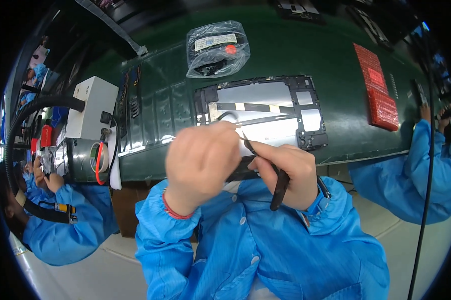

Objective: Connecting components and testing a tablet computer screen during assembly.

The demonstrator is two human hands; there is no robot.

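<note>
Black framing and silvery sheet make up the flat panel [265,115] lying on the green tabletop [335,100] just beyond both hands, its near-left part hidden behind the left hand [203,160]. It looks light for its width, stiff along the rim, yet probably thin enough to flex or crease if pressed mid-sheet. The bright metal would likely be slick and mark easily, so the dark rim, by its two short ends to either side of the hands, seems the safest place to take hold.

The right hand [293,172] is closed on dark tweezers [280,190], pinched between thumb and fingers, points aimed toward the left hand's fingertips. Slim and rigid, they should handle lightly, though their fine points could scratch the sheet. The left hand is bent, knuckles up, close beside those points; its fingertips are mostly hidden, so I cannot tell whether they grip anything.
</note>
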